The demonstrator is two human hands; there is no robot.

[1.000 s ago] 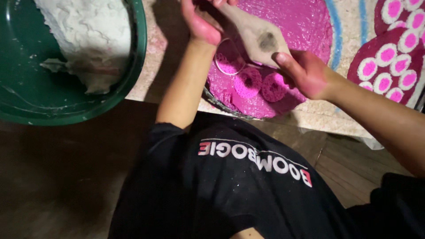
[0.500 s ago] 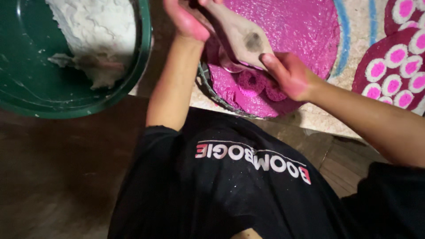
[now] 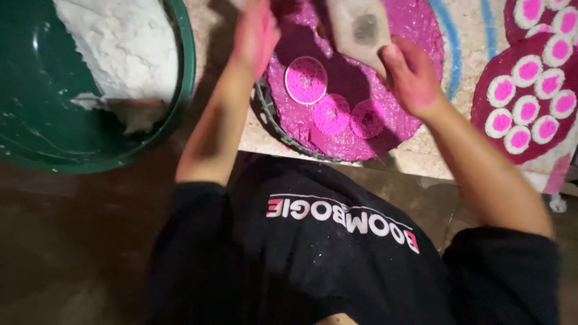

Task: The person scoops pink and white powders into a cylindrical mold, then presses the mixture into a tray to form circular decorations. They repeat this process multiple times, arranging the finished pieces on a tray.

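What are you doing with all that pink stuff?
A person is working over a big patch of pink powder spread on the ground. The right hand holds a flat tan scoop tipped above it, and the left hand is open just beside it. Below sits a small white ring filled with pink, next to two round pink mounds. A green basin of white powder stands to the left.

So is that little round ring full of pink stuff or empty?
Full. The small round ring is packed with pink powder across its inside, lying flat on the pink patch.
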